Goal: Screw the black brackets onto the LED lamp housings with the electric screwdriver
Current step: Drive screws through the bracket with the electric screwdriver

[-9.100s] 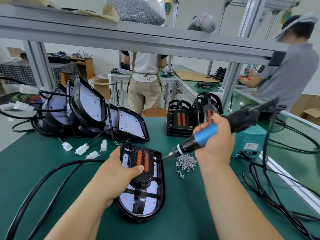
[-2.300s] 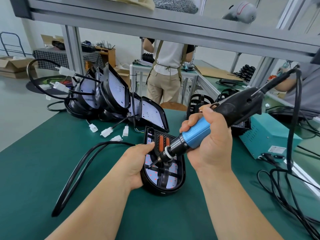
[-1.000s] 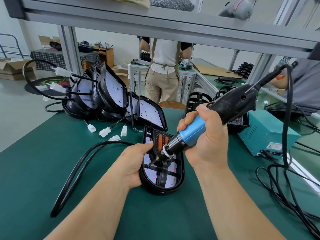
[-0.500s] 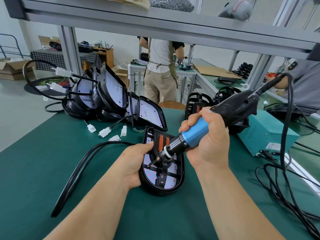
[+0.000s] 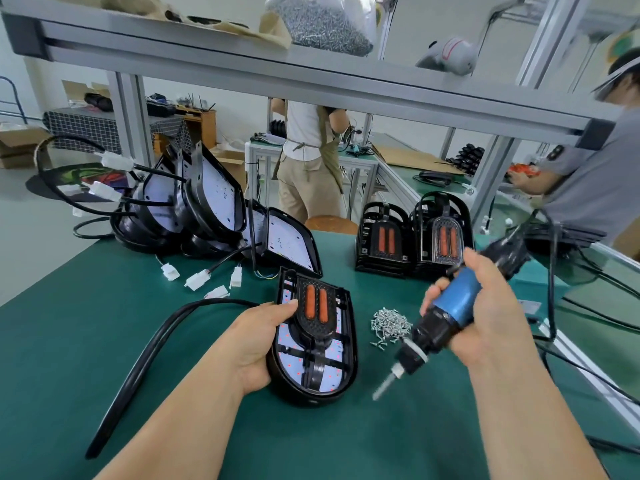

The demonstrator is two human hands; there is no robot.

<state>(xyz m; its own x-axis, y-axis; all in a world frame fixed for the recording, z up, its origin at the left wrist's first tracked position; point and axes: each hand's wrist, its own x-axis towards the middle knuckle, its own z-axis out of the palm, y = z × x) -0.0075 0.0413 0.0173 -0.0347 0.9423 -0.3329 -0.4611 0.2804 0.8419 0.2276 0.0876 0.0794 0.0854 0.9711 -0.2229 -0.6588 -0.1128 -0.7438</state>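
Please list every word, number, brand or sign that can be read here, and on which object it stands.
None can be read.
White label on the teal metal box: print too small and blurred.
Red marking on the grey-white rounded object overhead: blurred, no letters discernible.
Blue-and-black electric screwdriver, black LED lamp housing: no print visible.

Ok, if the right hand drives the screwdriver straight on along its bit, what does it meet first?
Most likely the green mat just beside the lamp housing at its lower right edge, not the housing itself, though depth is unclear.
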